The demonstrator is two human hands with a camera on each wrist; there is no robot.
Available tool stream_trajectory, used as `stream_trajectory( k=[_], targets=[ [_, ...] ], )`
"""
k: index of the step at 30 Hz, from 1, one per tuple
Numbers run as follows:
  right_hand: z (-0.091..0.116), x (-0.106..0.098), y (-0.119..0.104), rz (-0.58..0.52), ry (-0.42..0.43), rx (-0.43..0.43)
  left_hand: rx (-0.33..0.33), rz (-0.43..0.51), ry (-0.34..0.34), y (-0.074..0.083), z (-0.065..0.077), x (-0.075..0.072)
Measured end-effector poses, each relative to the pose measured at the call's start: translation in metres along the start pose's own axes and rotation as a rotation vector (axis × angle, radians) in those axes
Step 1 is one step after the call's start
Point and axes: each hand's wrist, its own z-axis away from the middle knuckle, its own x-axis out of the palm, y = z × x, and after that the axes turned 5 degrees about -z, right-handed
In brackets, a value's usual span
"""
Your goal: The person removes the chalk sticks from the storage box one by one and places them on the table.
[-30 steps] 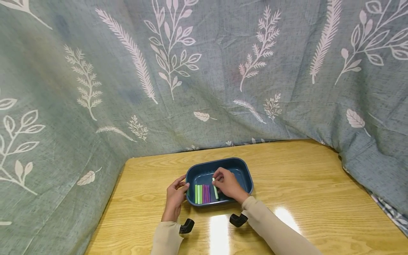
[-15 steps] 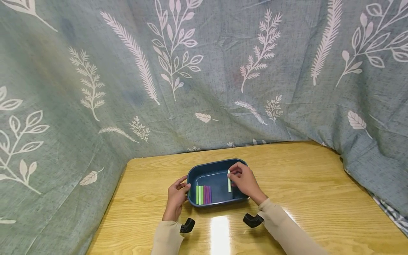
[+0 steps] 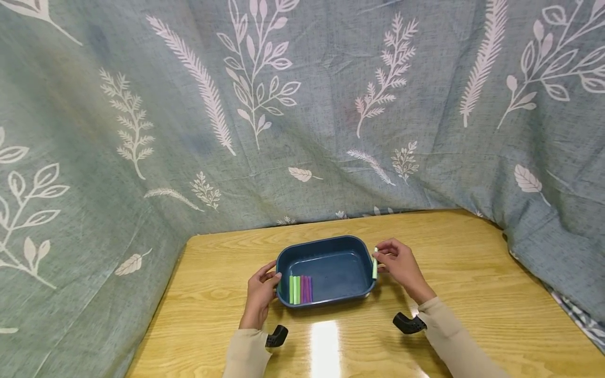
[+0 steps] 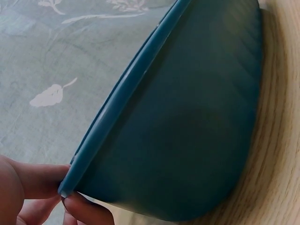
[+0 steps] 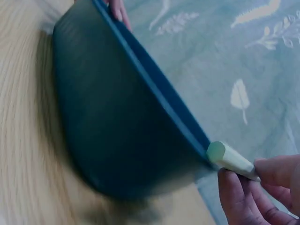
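A dark blue tub (image 3: 331, 270) sits on the table. Its left rim is pinched between the thumb and fingers of my left hand (image 3: 259, 291), as the left wrist view confirms at the rim (image 4: 101, 122). My right hand (image 3: 402, 265) holds a pale green chalk stick (image 3: 375, 264) by thumb and fingers, just at the tub's right rim. Seen from the right wrist, the chalk (image 5: 234, 159) shows a round end beside the rim. Inside the tub, along its front left, several green chalk sticks (image 3: 295, 290) and purple ones (image 3: 306, 289) lie side by side.
The wooden table (image 3: 212, 315) carries the tub. A grey-green leaf-print cloth (image 3: 302, 131) hangs behind and along both sides. Black wrist mounts (image 3: 277, 336) stick out near both sleeves.
My right hand has carried the pale green chalk stick rightward, from above the tub's inside to its right rim. My left hand and the tub have stayed in place.
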Motion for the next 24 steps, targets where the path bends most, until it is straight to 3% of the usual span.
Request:
stream_trajectory(
  k=[5, 11, 17, 24],
  targets=[
    [0.004, -0.024, 0.012, 0.031, 0.001, 0.017, 0.003, -0.003, -0.006, -0.001, 0.001, 0.000],
    [0.009, -0.047, 0.022, 0.170, -0.003, -0.002, -0.001, 0.006, -0.012, 0.001, 0.001, 0.000],
    [0.012, -0.062, 0.031, 0.331, 0.024, -0.024, -0.007, 0.005, -0.007, 0.002, 0.001, 0.001],
    [0.014, -0.070, 0.038, 0.408, 0.019, -0.047, -0.003, 0.005, -0.002, 0.001, 0.002, 0.001]
  ],
)
